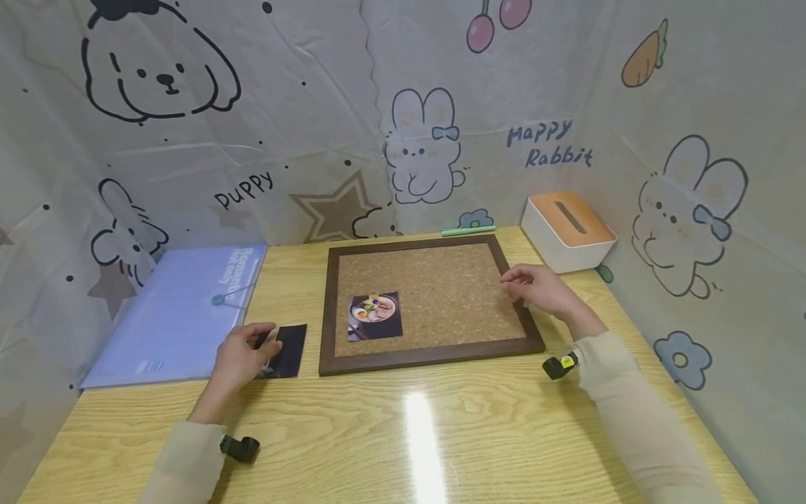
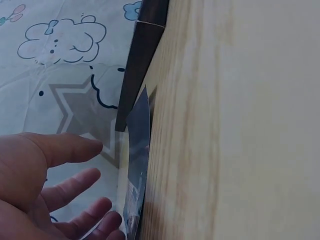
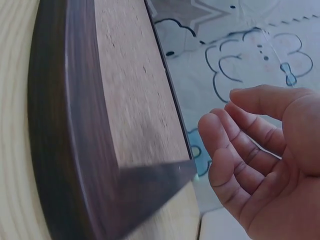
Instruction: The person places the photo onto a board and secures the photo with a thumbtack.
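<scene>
A brown-framed cork board (image 1: 453,294) lies on the table. On its left part is a photo (image 1: 378,329) of a ramen bowl, with a small blue dot, perhaps a pin head, near its top. My left hand (image 1: 242,357) hovers over a second, dark photo (image 1: 291,353) left of the board; in the left wrist view its fingers are spread and stand apart from that photo (image 2: 140,135), which curves slightly. Above the board's right frame bar is my right hand (image 1: 541,288). The right wrist view shows its fingers (image 3: 215,132) loosely bent, with nothing visible between them.
A blue document folder (image 1: 176,315) lies at the left. At the back right stands a white tissue box (image 1: 560,238) with an orange-brown lid. A green pen-like stick (image 1: 469,230) lies behind the board. Printed cloth (image 1: 327,105) encloses the table's back and sides.
</scene>
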`<state>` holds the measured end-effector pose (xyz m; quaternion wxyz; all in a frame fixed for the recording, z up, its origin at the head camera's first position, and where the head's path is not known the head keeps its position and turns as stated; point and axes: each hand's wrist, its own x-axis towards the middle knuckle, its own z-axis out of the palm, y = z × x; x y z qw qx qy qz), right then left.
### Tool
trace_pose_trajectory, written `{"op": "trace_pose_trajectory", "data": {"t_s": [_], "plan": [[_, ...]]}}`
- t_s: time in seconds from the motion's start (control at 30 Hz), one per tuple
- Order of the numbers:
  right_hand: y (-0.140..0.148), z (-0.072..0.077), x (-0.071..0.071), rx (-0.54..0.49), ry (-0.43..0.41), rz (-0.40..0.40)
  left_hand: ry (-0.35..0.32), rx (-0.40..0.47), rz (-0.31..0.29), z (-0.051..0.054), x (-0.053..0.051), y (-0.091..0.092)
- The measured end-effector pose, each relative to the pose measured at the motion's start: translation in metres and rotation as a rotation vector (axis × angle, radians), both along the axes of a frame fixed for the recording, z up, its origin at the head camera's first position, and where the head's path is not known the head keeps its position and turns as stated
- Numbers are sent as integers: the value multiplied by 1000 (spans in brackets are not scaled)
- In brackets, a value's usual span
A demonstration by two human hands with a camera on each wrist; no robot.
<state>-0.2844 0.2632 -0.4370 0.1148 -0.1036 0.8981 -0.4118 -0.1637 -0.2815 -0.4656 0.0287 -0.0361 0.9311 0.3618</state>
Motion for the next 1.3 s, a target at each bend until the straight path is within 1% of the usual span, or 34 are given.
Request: {"op": "trace_pose_trajectory", "data": {"t_s": [0.13,0.33,0.5,0.63,0.73,0.83,0.9,1.03,1.13,1.3], "plan": [[12,0,1,20,3,-24,4,-26,7,-1,-1,1],[24,-4,-1,16,-7,-56,-26,-108,-25,-3,-3,6],[34,-9,0,-2,-23,-58,-43,-142,-9,-3,-3,9],[44,-12,1,9,-31,-57,-54,-155,7,-2,-4,9],[52,-13,3,33,-28,-55,-63,-147,21,0,-4,8],[60,-14,4,37,-43,-52,-58,-134,33,1,-4,7],[64,-15,5,47,-61,-52,-50,-129,35,1,-4,6],[70,-18,6,55,-126,-53,-30,-133,30,2,-4,4],[74,-22,5,72,-154,-57,-38,-151,23,3,-6,4],[78,-26,5,139,-100,-44,-74,-174,23,4,-6,2]]}}
